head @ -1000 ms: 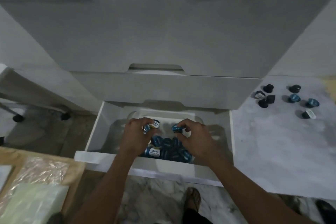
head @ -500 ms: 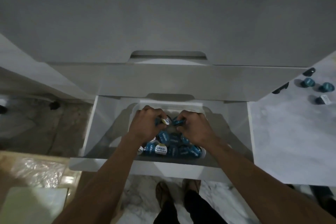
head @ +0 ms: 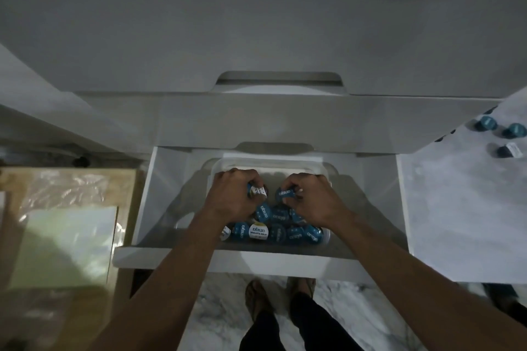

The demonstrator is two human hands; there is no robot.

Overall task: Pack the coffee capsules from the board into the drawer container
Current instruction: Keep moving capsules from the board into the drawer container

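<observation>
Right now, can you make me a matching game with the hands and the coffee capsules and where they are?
Things:
1. left hand
2. right hand
3. loose capsules
4. packed capsules

Places or states:
A. lying on the marble board at the right
B. piled in the clear container in the drawer
C. holding a capsule with a white label
D. pinching a blue capsule marked Excelso

Pairs: 1-C, 2-D, 3-A, 4-B
</observation>
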